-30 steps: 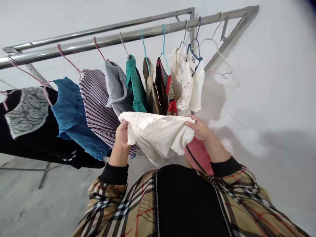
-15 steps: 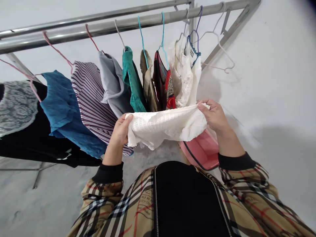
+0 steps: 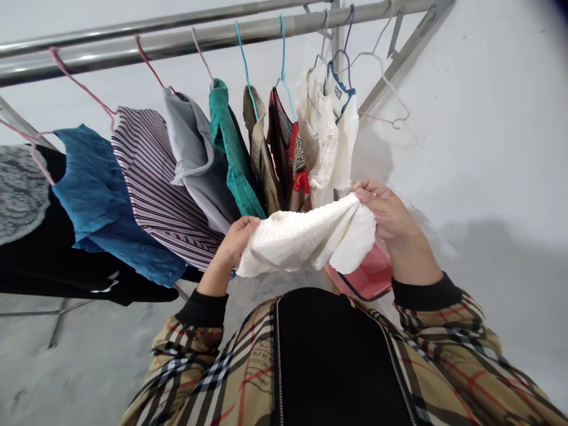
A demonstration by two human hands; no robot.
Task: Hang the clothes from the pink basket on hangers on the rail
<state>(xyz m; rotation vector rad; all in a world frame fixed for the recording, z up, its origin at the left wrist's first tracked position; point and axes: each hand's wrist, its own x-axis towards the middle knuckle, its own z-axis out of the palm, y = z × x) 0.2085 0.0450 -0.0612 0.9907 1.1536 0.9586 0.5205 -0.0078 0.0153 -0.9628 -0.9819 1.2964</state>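
Observation:
A white textured knit garment (image 3: 302,236) stretches between my hands in front of my chest, its lower edge hanging loose in folds. Its exact kind I cannot make out. My left hand (image 3: 237,239) pinches the upper left corner, close to the striped shirt (image 3: 151,183). At the upper right end, my right hand (image 3: 384,207) has its fingers closed on the cloth. Behind the garment hang a red and black patterned top (image 3: 298,157) and a white lace top (image 3: 323,151), both apart from my hands.
A metal rail (image 3: 177,47) carries several clothes on hangers, including a blue top (image 3: 102,195) and a green one (image 3: 231,160). At its right end hangs a bare hanger (image 3: 386,77). A pink basin (image 3: 368,275) stands below, near the white wall (image 3: 488,148).
My left hand has moved slightly right and down, nearer my right hand. The white garment now slopes down to the left and droops in a fold at its right end.

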